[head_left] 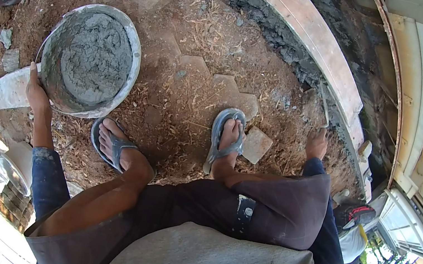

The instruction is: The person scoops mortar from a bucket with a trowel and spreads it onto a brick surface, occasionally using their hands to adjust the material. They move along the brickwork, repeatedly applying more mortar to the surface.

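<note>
A round bucket (135, 56) of wet grey mortar (95, 58) stands on the dirt at the left. My left hand (37, 92) is closed on the bucket's near left edge, where a thin handle runs down the side. At the right, my right hand (317, 144) is closed around the lower end of a thin metal tool (325, 105), which points toward the mortar-filled gap (289, 46) beside the long curved board or slab. The fingers of that hand are partly curled and low over the soil.
My sandalled feet rest on the dirt (167, 124) between my hands. A loose square stone (257, 145) lies beside one foot. A pale slab (6, 90) sits left of the bucket. Another person (352, 241) is at the lower right, near a metal structure (410, 223).
</note>
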The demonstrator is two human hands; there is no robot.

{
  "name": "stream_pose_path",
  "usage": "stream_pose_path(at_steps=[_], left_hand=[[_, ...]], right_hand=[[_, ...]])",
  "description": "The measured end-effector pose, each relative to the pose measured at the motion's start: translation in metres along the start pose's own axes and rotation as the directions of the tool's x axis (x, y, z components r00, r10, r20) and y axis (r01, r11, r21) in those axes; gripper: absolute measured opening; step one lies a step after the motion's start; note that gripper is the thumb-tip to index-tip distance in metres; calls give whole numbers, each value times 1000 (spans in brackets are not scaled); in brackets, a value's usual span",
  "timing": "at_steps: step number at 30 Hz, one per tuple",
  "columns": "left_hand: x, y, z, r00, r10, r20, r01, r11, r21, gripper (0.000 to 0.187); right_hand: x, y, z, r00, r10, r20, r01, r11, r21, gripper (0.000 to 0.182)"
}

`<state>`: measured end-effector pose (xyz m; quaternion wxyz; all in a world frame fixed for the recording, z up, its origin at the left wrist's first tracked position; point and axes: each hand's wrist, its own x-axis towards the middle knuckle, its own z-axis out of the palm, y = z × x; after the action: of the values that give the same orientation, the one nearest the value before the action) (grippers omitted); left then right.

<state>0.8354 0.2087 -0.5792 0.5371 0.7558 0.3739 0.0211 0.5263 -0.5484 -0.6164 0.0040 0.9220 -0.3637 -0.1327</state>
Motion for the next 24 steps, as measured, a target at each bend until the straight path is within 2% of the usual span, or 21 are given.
stream_pose_path(at_steps=[4, 7, 11, 13, 14, 17, 19, 22, 24], left_hand=[[9, -7, -5, 1000, -12, 11, 12, 1000, 8, 60], [3, -2, -2, 1000, -9, 18, 9, 1000, -22, 61], [-2, 2, 2, 1000, -2, -1, 2, 1000, -20, 60], [2, -2, -1, 1000, -11, 8, 11, 1000, -15, 61], [2, -1, -2, 1000, -12, 2, 12, 1000, -13, 61], [2, -3, -2, 999, -31, 36, 32, 999, -29, 60], [3, -3, -2, 1000, 9, 18, -8, 1000, -21, 59], [-2, 0, 1, 1000, 17, 16, -17, 999, -37, 57], [-10, 6, 8, 1000, 15, 0, -15, 998, -53, 57]], right_hand=[[2, -38, -8, 995, -91, 51, 92, 995, -33, 46], [19, -65, -4, 989, -146, -11, 146, 989, 5, 44], [41, -100, -21, 975, -220, 11, 220, 975, 7, 46], [56, -98, -24, 991, -124, 57, 120, 990, 79, 41], [60, -91, -26, 980, -192, 52, 185, 975, 120, 43], [67, -79, -23, 981, -183, 71, 168, 970, 177, 43], [69, -73, -22, 982, -160, 96, 143, 976, 162, 43], [63, -68, -24, 990, -134, 46, 125, 980, 156, 42], [57, -65, -27, 984, -176, -29, 178, 978, 109, 39]])
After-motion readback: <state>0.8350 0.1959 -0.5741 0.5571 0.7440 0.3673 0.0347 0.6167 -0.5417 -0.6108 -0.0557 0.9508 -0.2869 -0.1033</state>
